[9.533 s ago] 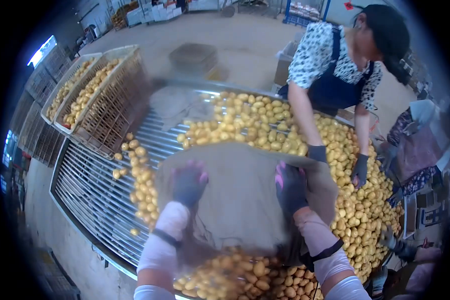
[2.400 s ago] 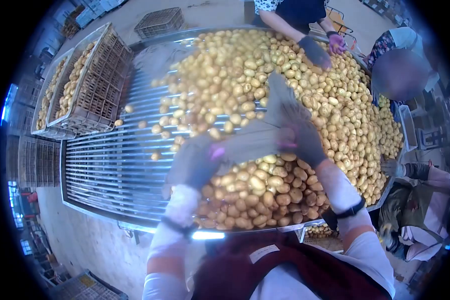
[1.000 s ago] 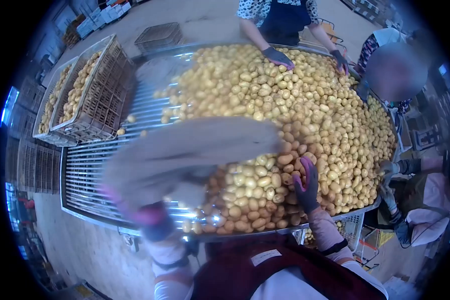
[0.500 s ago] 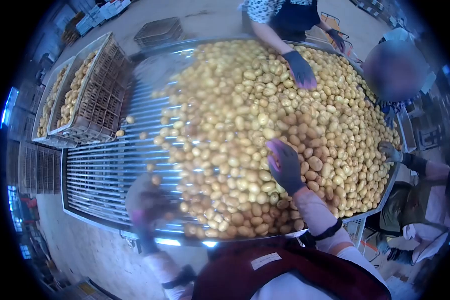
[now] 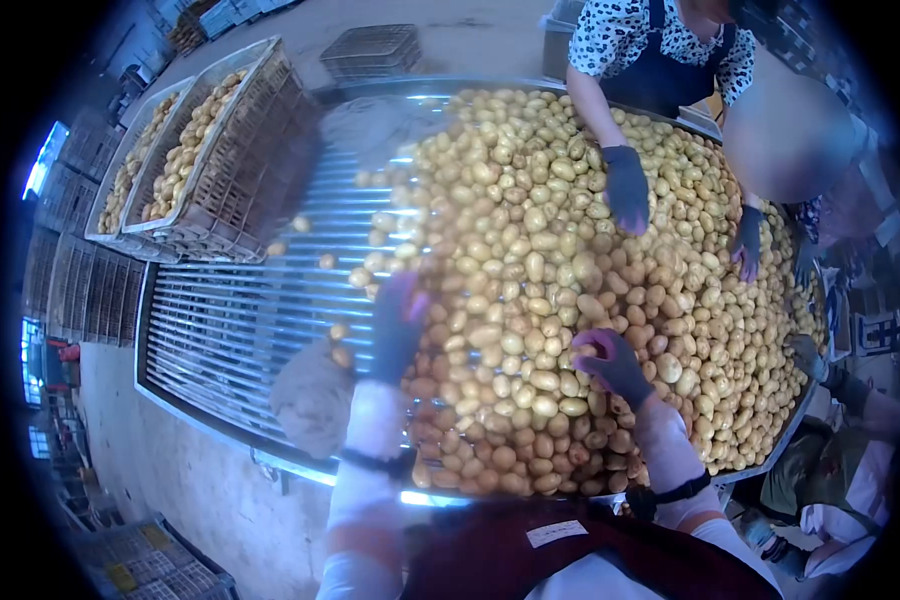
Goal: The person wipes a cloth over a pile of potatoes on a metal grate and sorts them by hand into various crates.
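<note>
Heaped potatoes (image 5: pixel 530 300) across the right and middle of a slatted metal bench (image 5: pixel 230 320), piled thick from the far rim down to the near edge, thinning to a few strays toward the left. Bare slats open on the left side, with free room there between the pile and the bench's left rim. Right hand (image 5: pixel 615 362) in a dark glove with pink tips, resting on the pile near the front, fingers (image 5: pixel 588 352) curled down around one potato (image 5: pixel 582 351), clenched on it. Left hand (image 5: pixel 398 325), also gloved and blurred, laid on the pile's left margin where potatoes meet bare slats; fingers stretched out fairly flat, loose, nothing visibly gripped. Just left of that forearm, a crumpled grey sack (image 5: pixel 313 395) lying at the near rim of the bench, apart from the hand. Near edge of the bench tight against the person's body, dark red apron (image 5: pixel 530 555) below. Across the pile, a co-worker's gloved hand (image 5: pixel 627 188) pressed on the potatoes at the far side, another gloved hand (image 5: pixel 747 240) further right, well apart from the person's own. Beyond the left far corner, two slatted crates (image 5: pixel 210 150) tilted against the bench, each holding potatoes. Concrete floor (image 5: pixel 450 40) beyond.
</note>
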Action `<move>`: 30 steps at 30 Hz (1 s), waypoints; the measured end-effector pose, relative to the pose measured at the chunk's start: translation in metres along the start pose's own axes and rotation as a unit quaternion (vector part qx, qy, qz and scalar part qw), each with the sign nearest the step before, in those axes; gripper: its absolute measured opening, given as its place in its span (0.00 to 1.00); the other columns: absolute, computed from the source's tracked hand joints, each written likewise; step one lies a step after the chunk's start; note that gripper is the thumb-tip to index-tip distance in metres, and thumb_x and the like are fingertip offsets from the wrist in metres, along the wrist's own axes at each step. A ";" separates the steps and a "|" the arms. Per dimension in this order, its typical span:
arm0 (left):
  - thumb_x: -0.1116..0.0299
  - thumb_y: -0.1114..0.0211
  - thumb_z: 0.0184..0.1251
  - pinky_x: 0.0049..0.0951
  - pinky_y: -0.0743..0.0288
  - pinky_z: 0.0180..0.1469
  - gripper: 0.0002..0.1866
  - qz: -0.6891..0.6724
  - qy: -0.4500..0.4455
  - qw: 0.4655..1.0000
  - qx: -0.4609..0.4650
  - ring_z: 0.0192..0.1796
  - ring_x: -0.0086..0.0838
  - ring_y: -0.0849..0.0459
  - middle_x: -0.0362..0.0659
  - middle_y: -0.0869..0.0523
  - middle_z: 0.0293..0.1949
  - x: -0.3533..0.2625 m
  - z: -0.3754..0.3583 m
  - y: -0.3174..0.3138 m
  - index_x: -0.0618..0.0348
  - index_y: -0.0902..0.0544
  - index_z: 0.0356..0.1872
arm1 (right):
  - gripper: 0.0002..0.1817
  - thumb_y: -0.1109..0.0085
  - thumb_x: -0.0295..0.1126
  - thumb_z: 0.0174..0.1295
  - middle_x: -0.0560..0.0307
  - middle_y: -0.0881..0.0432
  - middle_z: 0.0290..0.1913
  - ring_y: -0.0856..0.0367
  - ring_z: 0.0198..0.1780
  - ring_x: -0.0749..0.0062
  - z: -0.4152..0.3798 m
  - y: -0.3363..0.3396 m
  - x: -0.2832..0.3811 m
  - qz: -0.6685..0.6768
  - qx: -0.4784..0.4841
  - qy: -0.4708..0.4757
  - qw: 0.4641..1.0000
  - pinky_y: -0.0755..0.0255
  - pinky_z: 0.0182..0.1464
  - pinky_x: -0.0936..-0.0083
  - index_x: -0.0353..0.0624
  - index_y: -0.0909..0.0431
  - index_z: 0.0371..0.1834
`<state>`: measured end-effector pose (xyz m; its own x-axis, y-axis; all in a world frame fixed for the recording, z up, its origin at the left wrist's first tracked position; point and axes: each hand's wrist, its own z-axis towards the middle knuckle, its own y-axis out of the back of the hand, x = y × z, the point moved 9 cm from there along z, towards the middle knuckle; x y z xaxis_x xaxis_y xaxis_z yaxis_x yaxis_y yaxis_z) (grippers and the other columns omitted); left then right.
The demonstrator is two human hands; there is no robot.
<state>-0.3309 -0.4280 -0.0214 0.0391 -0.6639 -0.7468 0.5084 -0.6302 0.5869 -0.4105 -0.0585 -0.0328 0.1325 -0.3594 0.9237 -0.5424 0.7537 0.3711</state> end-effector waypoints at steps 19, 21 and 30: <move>0.48 0.46 0.79 0.31 0.23 0.42 0.22 -0.647 0.327 0.679 0.116 0.49 0.33 0.20 0.42 0.21 0.51 -0.030 -0.061 -0.108 0.51 0.26 0.61 | 0.25 0.40 0.37 0.66 0.44 0.15 0.53 0.15 0.53 0.53 0.088 -0.126 0.029 -0.304 0.099 -0.006 0.947 0.22 0.53 0.63 0.55 0.26 0.68; 0.46 0.49 0.81 0.35 0.22 0.54 0.26 -0.760 0.306 0.556 0.140 0.56 0.35 0.19 0.45 0.21 0.58 -0.075 -0.073 -0.097 0.54 0.27 0.65 | 0.24 0.39 0.35 0.65 0.47 0.14 0.49 0.14 0.49 0.54 0.089 -0.122 0.033 -0.266 0.138 0.000 0.954 0.22 0.50 0.63 0.55 0.24 0.66; 0.45 0.53 0.82 0.43 0.23 0.65 0.29 -0.748 0.320 0.558 0.164 0.63 0.37 0.22 0.48 0.24 0.65 -0.147 -0.127 -0.089 0.51 0.33 0.73 | 0.26 0.44 0.36 0.65 0.53 0.20 0.39 0.21 0.31 0.73 -0.059 -0.048 0.041 0.522 0.058 -0.098 0.845 0.25 0.31 0.75 0.43 0.27 0.67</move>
<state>-0.2727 -0.2233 -0.0041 0.1352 0.9168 -0.3757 0.2040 -0.3968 -0.8950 -0.3296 -0.0769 -0.0068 -0.6027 0.3751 0.7044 -0.3587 0.6612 -0.6590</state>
